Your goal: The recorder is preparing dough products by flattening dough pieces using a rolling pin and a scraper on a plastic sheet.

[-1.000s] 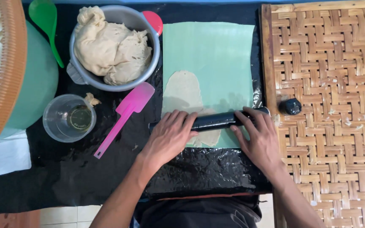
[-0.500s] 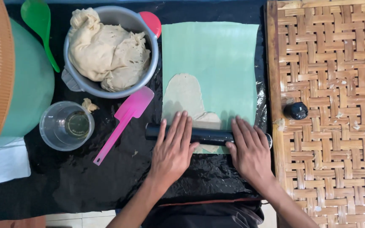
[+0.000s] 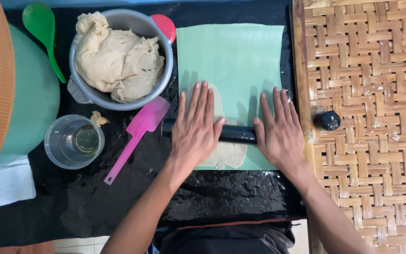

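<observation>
Near the centre of the frame I see my left hand [image 3: 196, 127] and right hand [image 3: 278, 131] lying flat, fingers spread wide, palms pressing on a black rolling pin [image 3: 233, 134]. The pin lies crosswise over a flattened piece of pale dough [image 3: 229, 153] on a light green mat [image 3: 233, 56]. At upper left sits a metal bowl [image 3: 165, 70] of dough, with a pink spatula [image 3: 137, 136] just below it and a clear cup [image 3: 57, 141] to its left.
</observation>
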